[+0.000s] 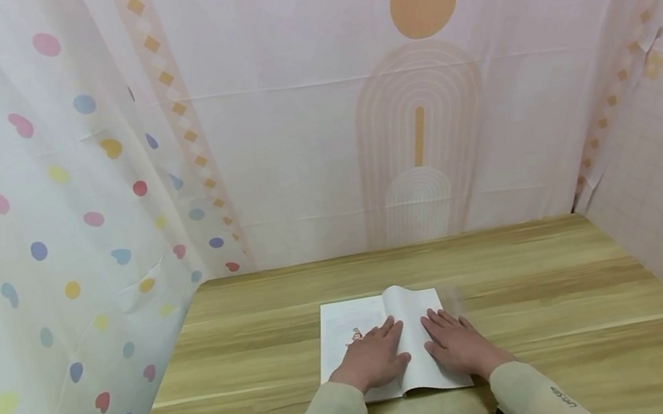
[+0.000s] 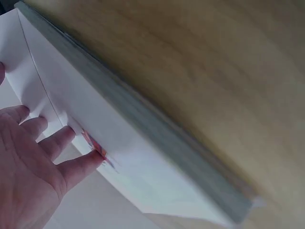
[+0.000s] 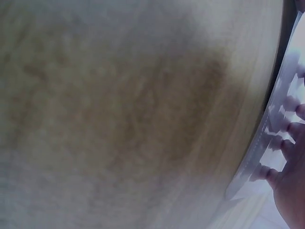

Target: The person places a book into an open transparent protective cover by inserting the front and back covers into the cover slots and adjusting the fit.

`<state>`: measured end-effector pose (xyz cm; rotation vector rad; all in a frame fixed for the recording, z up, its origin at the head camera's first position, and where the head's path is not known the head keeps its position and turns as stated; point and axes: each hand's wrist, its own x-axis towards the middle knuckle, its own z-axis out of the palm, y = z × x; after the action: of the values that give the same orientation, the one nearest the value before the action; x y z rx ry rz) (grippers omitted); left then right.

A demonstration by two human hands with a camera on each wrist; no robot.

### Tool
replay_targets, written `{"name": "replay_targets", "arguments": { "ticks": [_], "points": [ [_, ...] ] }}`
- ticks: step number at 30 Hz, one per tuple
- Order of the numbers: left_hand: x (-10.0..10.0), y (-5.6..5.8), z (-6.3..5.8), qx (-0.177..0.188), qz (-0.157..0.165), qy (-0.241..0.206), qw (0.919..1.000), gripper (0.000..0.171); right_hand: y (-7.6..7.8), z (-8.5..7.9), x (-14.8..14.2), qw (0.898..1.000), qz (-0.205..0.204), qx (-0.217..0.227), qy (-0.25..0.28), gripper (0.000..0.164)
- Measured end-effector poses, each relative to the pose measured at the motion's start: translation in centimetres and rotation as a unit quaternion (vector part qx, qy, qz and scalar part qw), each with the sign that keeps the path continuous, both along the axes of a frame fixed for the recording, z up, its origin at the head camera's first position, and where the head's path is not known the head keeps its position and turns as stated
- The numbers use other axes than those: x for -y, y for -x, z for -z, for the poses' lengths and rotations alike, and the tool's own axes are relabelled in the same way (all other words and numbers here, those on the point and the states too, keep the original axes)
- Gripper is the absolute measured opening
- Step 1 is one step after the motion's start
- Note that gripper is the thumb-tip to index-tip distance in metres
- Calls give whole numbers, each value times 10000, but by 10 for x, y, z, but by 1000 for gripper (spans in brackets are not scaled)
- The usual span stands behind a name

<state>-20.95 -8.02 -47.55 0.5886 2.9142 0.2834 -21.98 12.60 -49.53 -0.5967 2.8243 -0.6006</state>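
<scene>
An open book lies on the wooden table, its right page bulging up near the spine. My left hand rests on the left page with fingers extended toward the spine. A small coloured picture shows on that page beside this hand. In the left wrist view, the fingertips of the left hand touch the white page, above a thick edge. My right hand lies spread on the right page. The right wrist view has the right hand at the frame's edge, its fingertips on a glossy, pale surface.
The wooden table extends around the book on all sides. Patterned curtains hang behind it, at the left and at the right. A faint clear strip shows by the book's right edge.
</scene>
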Motion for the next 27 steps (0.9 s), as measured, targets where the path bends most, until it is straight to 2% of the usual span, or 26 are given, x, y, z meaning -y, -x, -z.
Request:
{"name": "replay_targets", "arguments": {
  "ticks": [7,14,22,27],
  "points": [
    [3,0,1,74,-47,-152,9998,60,0,-2,1,9999,62,-19,145,54],
    [-1,0,0,115,-59,-64,9999,60,-2,-2,0,9998,64,-4,176,53],
    [-4,-1,6,-238,16,374,9990,61,-1,-2,1,9999,60,32,139,54],
    [-1,-1,8,-237,-46,105,9997,60,0,-1,1,9999,37,-22,98,54]
  ]
}}
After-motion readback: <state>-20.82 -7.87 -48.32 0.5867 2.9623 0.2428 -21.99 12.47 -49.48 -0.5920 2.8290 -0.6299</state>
